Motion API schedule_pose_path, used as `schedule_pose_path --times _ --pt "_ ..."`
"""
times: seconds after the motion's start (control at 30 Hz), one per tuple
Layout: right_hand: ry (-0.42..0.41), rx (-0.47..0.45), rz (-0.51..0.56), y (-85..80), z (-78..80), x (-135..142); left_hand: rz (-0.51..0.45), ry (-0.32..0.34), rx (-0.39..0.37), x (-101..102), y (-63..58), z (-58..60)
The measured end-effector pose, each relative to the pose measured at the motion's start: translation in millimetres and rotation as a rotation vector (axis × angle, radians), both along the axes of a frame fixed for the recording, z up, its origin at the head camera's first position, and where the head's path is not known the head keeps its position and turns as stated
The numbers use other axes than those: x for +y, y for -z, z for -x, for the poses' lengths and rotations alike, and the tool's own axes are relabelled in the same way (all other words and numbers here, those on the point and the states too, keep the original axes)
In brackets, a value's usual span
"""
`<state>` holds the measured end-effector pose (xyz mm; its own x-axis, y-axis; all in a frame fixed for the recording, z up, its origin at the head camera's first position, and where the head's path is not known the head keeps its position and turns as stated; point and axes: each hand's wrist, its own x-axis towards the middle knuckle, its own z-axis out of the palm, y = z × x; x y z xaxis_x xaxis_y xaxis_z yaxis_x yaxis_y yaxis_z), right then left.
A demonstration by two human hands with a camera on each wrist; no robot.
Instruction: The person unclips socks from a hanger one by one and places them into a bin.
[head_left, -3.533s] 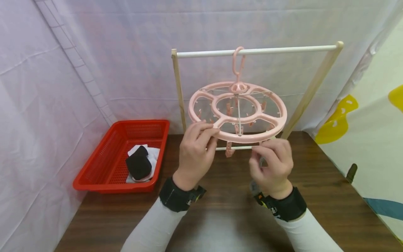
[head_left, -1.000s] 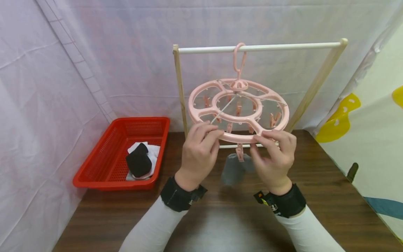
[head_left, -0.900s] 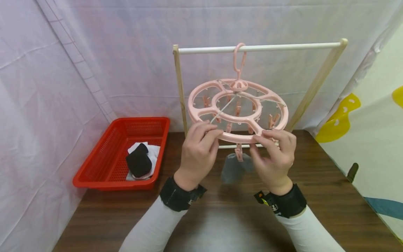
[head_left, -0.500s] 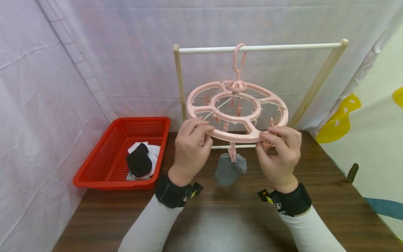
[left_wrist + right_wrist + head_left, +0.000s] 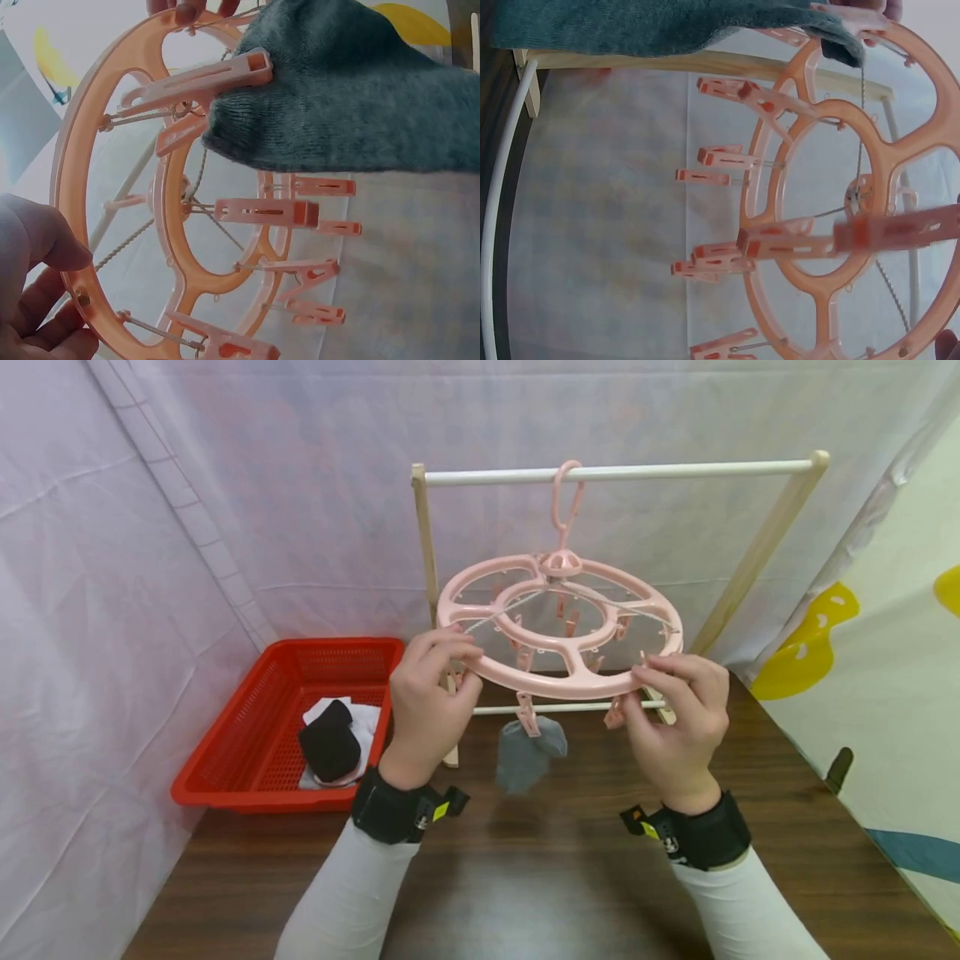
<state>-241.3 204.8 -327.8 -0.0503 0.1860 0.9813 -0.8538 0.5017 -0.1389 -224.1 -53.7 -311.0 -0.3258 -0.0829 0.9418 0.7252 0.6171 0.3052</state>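
A pink round clip hanger point(image 5: 525, 679) hangs by its hook from a white rod. With thumb and fingers my left hand point(image 5: 426, 706) pinches the rim at front left. The front right of the rim is held the same way by my right hand point(image 5: 681, 718). Between the hands, a pink clothespin point(image 5: 528, 717) grips a grey sock point(image 5: 525, 756), which dangles over the table. The left wrist view shows that sock point(image 5: 352, 97) with its cuff in the clip's jaws, and my left thumb point(image 5: 64, 244) on the rim. Several other clothespins point(image 5: 727, 157) hang with nothing in them.
A red basket point(image 5: 225, 785) stands at the left, with a black sock point(image 5: 330, 747) lying on white cloth point(image 5: 366, 727) inside. The white rod point(image 5: 675, 472) rests between wooden posts point(image 5: 757, 556). Beneath is a dark wooden table point(image 5: 585, 877), with fabric walls around it.
The hanger has turned, its front edge and the grey sock moving left. Earlier the sock was mostly behind the right hand. The hands have spread apart along the rim, and the right hand now pinches it.
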Motion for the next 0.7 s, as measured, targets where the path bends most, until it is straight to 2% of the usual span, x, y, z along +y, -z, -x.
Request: schedule_pose_path --times 0.17,0.47,0.57,0.7 --pt "-0.001 0.012 -0.001 -2.0 -0.9 2 -0.02 0.025 -0.023 0 -0.3 1.2" --pt "0.018 -0.014 -0.013 -8.9 -9.2 0 0.094 0.021 0.016 -3 0.9 -0.7" --pt "0.018 -0.017 -0.018 -10.8 -11.2 -2 0.077 0.028 0.068 -2 1.4 -4.9" --pt "0.019 -0.016 -0.023 -12.0 -11.9 -4 -0.009 0.039 0.218 3 0.1 -14.4"
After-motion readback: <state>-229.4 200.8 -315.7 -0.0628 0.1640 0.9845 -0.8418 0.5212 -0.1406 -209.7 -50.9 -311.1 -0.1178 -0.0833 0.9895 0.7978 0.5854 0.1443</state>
